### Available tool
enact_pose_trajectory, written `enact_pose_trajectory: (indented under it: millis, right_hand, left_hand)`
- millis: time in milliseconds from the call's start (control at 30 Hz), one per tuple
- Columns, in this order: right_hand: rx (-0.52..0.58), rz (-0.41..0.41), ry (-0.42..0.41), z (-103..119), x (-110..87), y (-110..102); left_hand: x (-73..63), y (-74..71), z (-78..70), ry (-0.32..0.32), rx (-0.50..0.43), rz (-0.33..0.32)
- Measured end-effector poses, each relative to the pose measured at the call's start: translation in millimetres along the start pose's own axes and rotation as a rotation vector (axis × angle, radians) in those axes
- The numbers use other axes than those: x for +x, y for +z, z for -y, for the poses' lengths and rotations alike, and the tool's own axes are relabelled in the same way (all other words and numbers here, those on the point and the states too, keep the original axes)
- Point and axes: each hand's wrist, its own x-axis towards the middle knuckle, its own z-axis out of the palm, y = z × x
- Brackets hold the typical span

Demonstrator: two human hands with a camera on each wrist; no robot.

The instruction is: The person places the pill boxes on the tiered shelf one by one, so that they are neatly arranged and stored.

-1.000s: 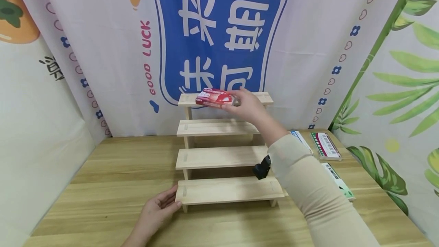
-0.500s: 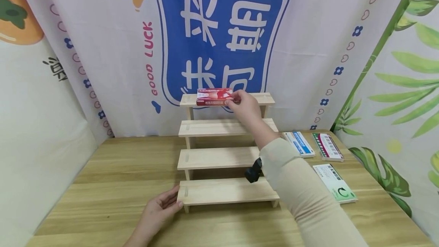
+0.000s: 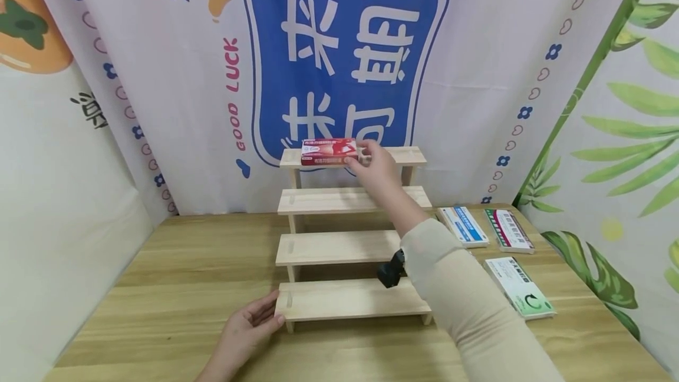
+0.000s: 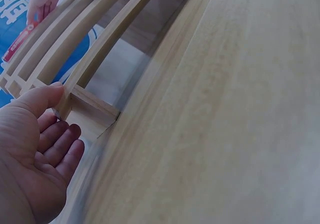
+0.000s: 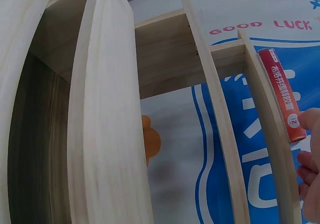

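Observation:
A red medicine box (image 3: 330, 151) lies flat on the top tier of a pale wooden stepped display stand (image 3: 352, 300), left of that tier's middle. My right hand (image 3: 378, 170) pinches the right end of the box between thumb and fingers. In the right wrist view the thumb touches the end of the red box (image 5: 282, 95), and part of the hand is cut off. My left hand (image 3: 245, 330) grips the left front corner of the lowest tier. The left wrist view shows the thumb (image 4: 46, 98) over the board, the index fingertip below it and the other fingers loosely curled.
Right of the stand lie a blue-and-white box (image 3: 462, 226), a maroon-and-white box (image 3: 509, 230) and a green-and-white box (image 3: 520, 286) on the wooden table (image 3: 175, 299). A printed curtain (image 3: 477, 75) hangs behind. A small black camera (image 3: 391, 270) sits at my right wrist.
The red box, tilted in my right hand a second ago, has come down level on the top tier and shifted slightly left. My left hand keeps its grip on the stand's corner.

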Motion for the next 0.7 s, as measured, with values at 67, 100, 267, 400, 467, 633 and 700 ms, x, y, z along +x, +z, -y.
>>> enact_pose_trajectory:
  millis: [67,100,267,400,467,633,700]
  right_hand:
    - [-0.002,0.004,-0.017,-3.0,-5.2,-7.0]
    - [-0.008,0.003,-0.025,-4.9,-7.9,-11.2]
    - [-0.028,-0.006,-0.103,-21.0,-18.0,-35.7]
    - [-0.063,-0.005,-0.109,-40.7,-26.6,-59.0]
    - [-0.083,0.001,-0.079,-51.4,-32.9,-71.3]
    - [-0.140,-0.010,-0.006,-79.0,-54.4,-100.5]
    - [-0.179,-0.021,0.010,-91.3,-65.1,-111.4]
  left_hand:
    - [-0.2,0.6,0.2,-0.008,0.001,0.000]
    - [-0.4,0.6,0.2,-0.014,0.002,0.000]
    - [-2.2,-0.3,-1.1,-0.011,0.022,-0.002]
    - [-2.0,-1.1,-1.7,-0.016,0.030,-0.009]
    - [-1.5,-1.0,-1.5,-0.011,0.039,-0.008]
    - [-0.4,-0.3,-1.9,0.004,0.068,0.001]
    - [0.0,0.0,-2.4,0.003,0.072,0.004]
